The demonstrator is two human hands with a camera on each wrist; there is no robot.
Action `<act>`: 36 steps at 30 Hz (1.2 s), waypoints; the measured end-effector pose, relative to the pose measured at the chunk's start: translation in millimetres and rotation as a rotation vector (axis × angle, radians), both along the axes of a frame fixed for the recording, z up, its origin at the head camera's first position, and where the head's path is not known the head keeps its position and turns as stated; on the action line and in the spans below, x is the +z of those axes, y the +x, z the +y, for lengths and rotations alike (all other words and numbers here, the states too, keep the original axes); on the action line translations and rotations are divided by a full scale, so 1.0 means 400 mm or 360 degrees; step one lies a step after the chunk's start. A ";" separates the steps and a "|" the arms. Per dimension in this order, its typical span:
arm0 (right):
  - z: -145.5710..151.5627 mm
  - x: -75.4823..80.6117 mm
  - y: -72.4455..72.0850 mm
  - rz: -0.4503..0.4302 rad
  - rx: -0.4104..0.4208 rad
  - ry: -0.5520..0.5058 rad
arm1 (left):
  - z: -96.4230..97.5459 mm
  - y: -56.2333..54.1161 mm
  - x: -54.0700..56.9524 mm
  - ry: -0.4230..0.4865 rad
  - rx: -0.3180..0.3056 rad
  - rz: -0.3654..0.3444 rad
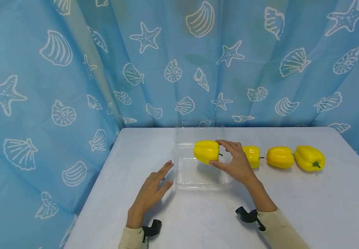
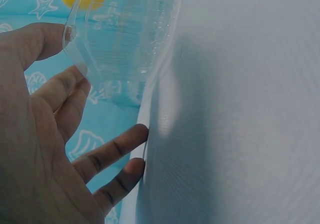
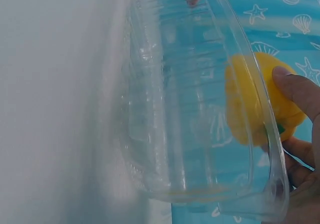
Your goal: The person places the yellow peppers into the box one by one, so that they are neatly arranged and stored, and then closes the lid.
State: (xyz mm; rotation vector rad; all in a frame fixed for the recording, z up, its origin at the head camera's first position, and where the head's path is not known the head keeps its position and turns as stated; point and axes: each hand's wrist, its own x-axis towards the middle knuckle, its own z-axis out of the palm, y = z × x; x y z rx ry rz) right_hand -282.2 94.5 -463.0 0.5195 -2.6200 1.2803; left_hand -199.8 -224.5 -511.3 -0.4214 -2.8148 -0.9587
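My right hand (image 1: 236,160) pinches a yellow bell pepper (image 1: 206,151) between thumb and fingers, its green stem facing the palm. In the head view the pepper overlaps the clear plastic clamshell container (image 1: 182,186), whose lid (image 1: 183,135) is folded back toward the curtain. The right wrist view shows this pepper (image 3: 257,99) up near the rim, partly seen through the container wall (image 3: 165,149). At the container's left side, my left hand (image 1: 151,192) has its fingers loosely extended, with thumb and fingertips right at the rim in the left wrist view.
Three more yellow bell peppers lie in a row to the right: one (image 1: 251,155) partly behind my right hand, a middle one (image 1: 280,157) and an end one (image 1: 310,158). A white cloth covers the table (image 1: 198,218). Behind it hangs a blue shell-print curtain (image 1: 167,93).
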 end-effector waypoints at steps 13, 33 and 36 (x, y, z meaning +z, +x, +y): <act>-0.034 0.003 0.004 0.0033 0.0052 0.0014 | -0.001 0.003 0.002 -0.0002 0.0010 -0.0010; -0.086 -0.011 -0.018 0.0053 0.0124 -0.0007 | -0.001 -0.001 0.004 -0.0012 -0.0002 0.0000; -0.092 -0.012 -0.020 0.0047 0.0140 -0.0008 | 0.000 -0.001 0.004 0.0004 -0.0005 0.0010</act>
